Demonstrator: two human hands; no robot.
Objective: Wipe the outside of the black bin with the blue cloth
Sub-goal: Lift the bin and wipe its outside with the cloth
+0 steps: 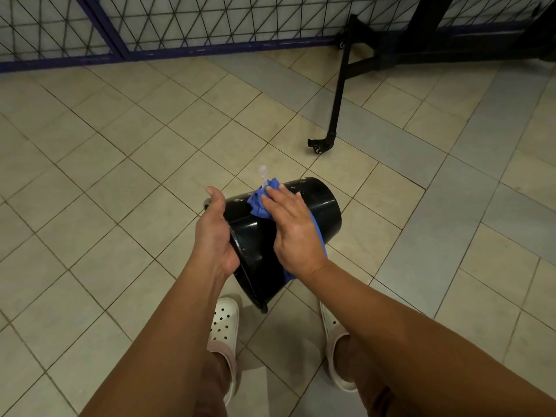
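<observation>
At the bottom of the frame are two bare arms. Under them, two white shoes [224,323] with little holes stand on the tiled floor [105,176]. Just above the shoes, in the lower middle of the frame, is the black bin [319,206]. It is tipped on its side and held up off the floor, with its bottom pointing away to the upper right. The left hand [215,233] grips the rim of the bin. Its thumb lies along the rim and its other fingers are hidden. The right hand [293,233] is spread flat with straight fingers and presses the blue cloth [257,204] on the outside of the bin. The cloth sticks out past the fingertips and under the wrist. A small white tag [263,176] pokes up from it. Farther off, at the upper right, a black metal leg [338,94] with a small wheel stands on the floor. Along the top runs a wire fence [180,22] with a dark blue frame.
</observation>
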